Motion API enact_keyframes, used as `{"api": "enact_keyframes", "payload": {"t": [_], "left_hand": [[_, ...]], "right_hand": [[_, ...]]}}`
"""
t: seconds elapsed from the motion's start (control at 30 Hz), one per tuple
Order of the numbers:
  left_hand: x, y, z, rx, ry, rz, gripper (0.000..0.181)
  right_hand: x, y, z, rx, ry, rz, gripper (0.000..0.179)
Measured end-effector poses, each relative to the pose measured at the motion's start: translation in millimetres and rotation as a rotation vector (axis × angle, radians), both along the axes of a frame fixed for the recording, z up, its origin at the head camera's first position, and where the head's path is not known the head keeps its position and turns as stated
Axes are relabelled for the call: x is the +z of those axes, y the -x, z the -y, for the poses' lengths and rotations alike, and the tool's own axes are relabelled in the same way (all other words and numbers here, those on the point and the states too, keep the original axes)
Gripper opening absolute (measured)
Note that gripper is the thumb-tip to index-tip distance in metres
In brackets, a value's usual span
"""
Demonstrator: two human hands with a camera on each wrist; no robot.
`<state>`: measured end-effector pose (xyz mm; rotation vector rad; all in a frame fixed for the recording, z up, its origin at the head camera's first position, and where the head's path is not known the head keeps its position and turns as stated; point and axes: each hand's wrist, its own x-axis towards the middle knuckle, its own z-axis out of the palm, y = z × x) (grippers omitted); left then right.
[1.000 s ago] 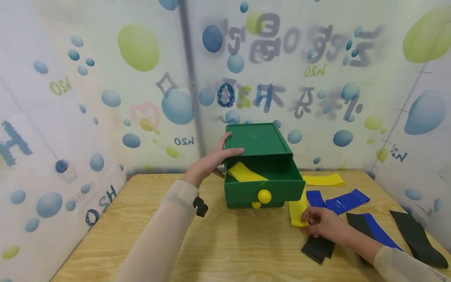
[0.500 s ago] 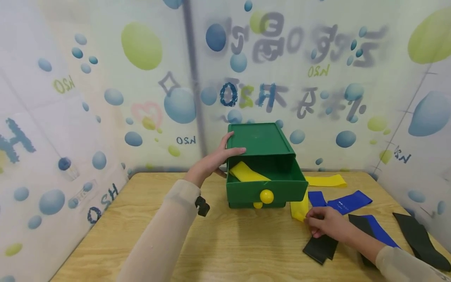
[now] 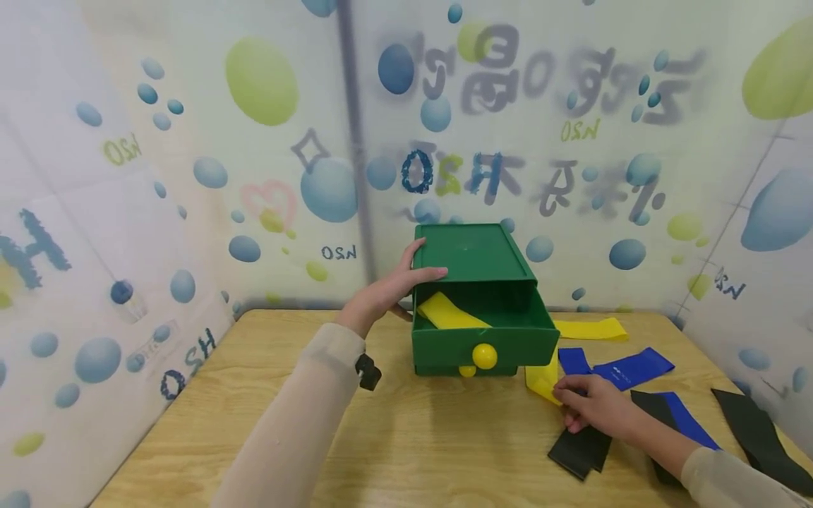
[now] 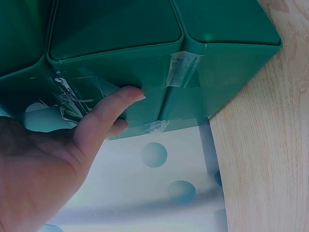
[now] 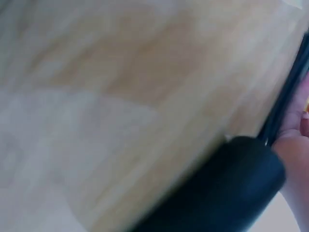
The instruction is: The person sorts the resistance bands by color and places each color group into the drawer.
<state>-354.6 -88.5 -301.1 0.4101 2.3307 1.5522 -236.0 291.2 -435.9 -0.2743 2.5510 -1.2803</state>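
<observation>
right hand [image 3: 595, 406] pinches a yellow strip [image 3: 542, 381]; left hand [image 3: 392, 288] steadies a green box [image 3: 470, 250].
the strip runs from the right hand's thumb and fingertips back toward the box; the left hand's fingers lie spread, not curled, over the box's top and side. a second yellow strip [image 3: 451, 313] sits in the pulled-out drawer [image 3: 444, 349], right of the left hand. lifting well likely means a firm pinch at the edge, clear of the black strip [image 3: 581, 453] just under the right hand, with the box kept from sliding. beyond the right hand, a blue strip [image 3: 635, 368] carries white print too small to read; behind both hands, the backdrop [image 3: 394, 240] shows "h2o", reversed.
</observation>
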Motion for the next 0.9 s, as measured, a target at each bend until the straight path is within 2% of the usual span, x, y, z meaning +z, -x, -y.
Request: {"api": "enact_keyframes", "payload": {"t": [0.1,0.23,0.33,0.5,0.63,0.8,0.9], "left_hand": [[-1.0,-0.9,-0.8,-0.004,0.000,0.008,0.095],[-1.7,-1.4,-0.5,-0.005,-0.001,0.013,0.096],[-1.2,-1.2,0.8,-0.003,-0.004,0.010,0.095],[0.5,-1.3,1.5,-0.002,-0.001,0.002,0.096],[0.5,-0.8,1.3,-0.004,0.001,0.001,0.096],[-1.0,-0.7,1.6,-0.004,-0.002,-0.002,0.095],[-1.5,-1.1,1.3,-0.005,-0.004,-0.004,0.096]], "right_hand": [[3.5,-3.2,0.9,0.024,-0.057,-0.053,0.036],[17.4,-5.5,1.2,0.045,-0.132,-0.175,0.035],[33.7,-4.8,0.0,0.030,-0.199,-0.315,0.034],[55.5,-3.2,-4.7,0.018,-0.296,-0.601,0.027],[66.6,-3.4,-8.7,0.041,-0.279,-0.778,0.025],[77.7,-3.9,-10.2,0.061,-0.232,-0.910,0.022],[84.4,-5.3,-9.6,0.054,-0.205,-0.998,0.027]]}}
